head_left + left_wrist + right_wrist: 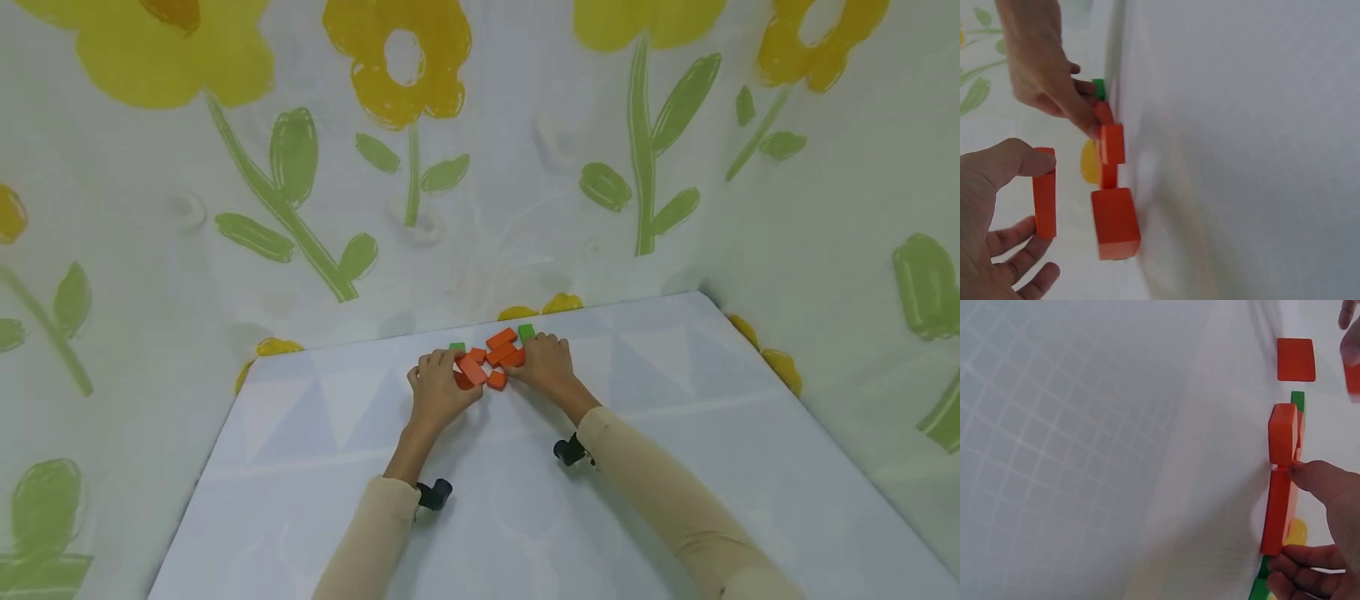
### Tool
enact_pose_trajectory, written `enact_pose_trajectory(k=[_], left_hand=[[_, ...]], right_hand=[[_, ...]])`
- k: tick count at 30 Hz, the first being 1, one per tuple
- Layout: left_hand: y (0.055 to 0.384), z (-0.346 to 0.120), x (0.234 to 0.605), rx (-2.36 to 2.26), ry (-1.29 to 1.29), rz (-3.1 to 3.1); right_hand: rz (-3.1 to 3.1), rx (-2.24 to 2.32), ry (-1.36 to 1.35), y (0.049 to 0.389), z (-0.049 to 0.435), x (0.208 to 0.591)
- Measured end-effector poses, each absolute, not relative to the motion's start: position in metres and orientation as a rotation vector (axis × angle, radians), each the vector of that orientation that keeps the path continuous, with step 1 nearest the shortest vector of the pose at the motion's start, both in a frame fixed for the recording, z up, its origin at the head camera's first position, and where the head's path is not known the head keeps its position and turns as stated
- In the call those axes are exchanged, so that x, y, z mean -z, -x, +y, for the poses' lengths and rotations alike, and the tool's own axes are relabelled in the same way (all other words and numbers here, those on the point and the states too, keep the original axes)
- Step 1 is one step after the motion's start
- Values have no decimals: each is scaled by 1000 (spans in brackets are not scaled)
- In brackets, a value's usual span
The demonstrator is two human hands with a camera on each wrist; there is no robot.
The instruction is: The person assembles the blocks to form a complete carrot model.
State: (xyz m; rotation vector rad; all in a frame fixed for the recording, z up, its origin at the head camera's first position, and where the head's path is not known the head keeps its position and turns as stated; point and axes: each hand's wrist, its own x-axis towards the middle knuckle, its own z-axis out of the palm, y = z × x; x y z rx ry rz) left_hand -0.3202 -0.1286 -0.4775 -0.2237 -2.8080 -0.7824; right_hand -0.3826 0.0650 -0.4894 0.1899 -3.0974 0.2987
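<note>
Head view puts the left hand (437,387) and right hand (549,364) among loose blocks (502,338) near the counter's (510,500) far edge. The left pinches an orange block (1045,197), clear of the others; the right's thumb and fingers grip a second block (1277,512) by its ends. Positioning pieces seems underway; next probably calls for a gentle set-down, nudging no neighbours.

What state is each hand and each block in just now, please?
Left hand: pinching a block
Left hand's orange block: held, raised off the table
Right hand: holding a block
Right hand's orange block: held; whether lifted, I cannot tell
Other orange blocks: unheld, clustered together
Right green block: beside right hand, contact unclear
Left green block: unheld, partly hidden
</note>
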Motion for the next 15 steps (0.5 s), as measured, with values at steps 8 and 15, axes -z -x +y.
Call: enact_pose_trajectory(k=[8,15], left_hand=[[283,-145,472,969,326,-2852],[248,-155,492,975,512,-2904]], right_hand=[[-3108,-344,-180,385,64,487],[-3138,-353,-191,387,70,486]])
